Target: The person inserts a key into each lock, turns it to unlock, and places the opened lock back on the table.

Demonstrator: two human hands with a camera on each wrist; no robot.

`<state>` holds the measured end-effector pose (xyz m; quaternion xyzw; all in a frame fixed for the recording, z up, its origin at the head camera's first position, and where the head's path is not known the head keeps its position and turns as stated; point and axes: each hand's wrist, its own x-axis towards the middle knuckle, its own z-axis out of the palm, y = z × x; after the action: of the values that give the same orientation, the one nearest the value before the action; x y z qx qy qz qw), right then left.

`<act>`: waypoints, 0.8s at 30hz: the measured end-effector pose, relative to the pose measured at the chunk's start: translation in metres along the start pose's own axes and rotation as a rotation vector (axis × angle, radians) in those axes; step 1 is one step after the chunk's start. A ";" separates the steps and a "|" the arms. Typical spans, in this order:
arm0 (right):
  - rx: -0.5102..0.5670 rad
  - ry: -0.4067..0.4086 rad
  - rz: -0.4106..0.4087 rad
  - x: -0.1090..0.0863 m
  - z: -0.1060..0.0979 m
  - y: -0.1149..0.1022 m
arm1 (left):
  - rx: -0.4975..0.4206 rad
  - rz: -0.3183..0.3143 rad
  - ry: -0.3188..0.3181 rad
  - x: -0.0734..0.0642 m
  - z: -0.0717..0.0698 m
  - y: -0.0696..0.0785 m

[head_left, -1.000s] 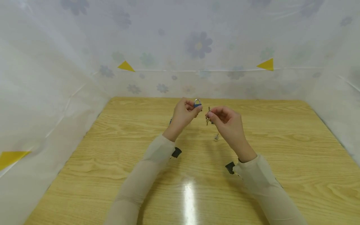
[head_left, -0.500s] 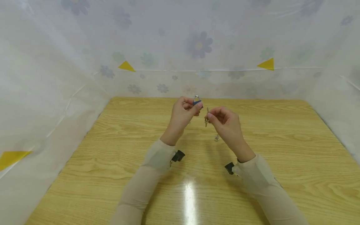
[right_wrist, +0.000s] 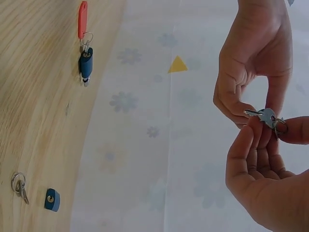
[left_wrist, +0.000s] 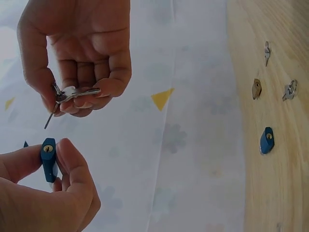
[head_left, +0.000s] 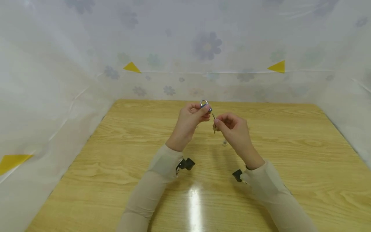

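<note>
My left hand (head_left: 188, 125) pinches a small blue padlock (left_wrist: 48, 157) between thumb and fingers, its silver shackle pointing up and away in the head view. The padlock's brass keyhole shows in the left wrist view, facing the keys. Just to the right, my right hand (head_left: 235, 130) pinches a small key (head_left: 214, 116) whose blade points toward the padlock, with a short gap between them. A second key (right_wrist: 263, 114) hangs from the same ring (right_wrist: 279, 125). Both hands are raised above the wooden table.
On the table (head_left: 116, 135) lie a brass padlock (left_wrist: 256, 89), a blue padlock (left_wrist: 267, 140) and ringed keys (left_wrist: 290, 90). Another blue padlock (right_wrist: 85, 64) has keys in it and a red tag (right_wrist: 82, 20). A flowered sheet (head_left: 174, 48) surrounds the table's back and sides.
The padlock in my left hand has tilted, its lower end turning toward the right hand. The key in my right hand now leans up and left, toward the padlock.
</note>
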<state>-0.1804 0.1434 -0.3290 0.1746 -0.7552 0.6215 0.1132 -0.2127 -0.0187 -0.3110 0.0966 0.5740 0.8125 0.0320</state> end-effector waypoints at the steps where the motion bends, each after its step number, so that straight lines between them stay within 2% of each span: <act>1: -0.003 -0.001 0.017 0.000 -0.001 -0.001 | -0.021 -0.012 -0.001 0.000 0.001 0.000; 6: -0.021 -0.003 0.063 0.002 -0.005 -0.006 | -0.068 -0.029 -0.004 0.000 0.008 0.002; 14: -0.022 0.005 0.111 0.005 -0.008 -0.014 | -0.047 -0.034 -0.003 0.001 0.014 0.002; 24: 0.008 0.012 0.124 0.005 -0.007 -0.013 | -0.033 -0.035 0.010 0.000 0.016 0.000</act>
<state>-0.1800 0.1477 -0.3137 0.1244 -0.7614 0.6314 0.0783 -0.2093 -0.0042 -0.3059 0.0819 0.5621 0.8218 0.0450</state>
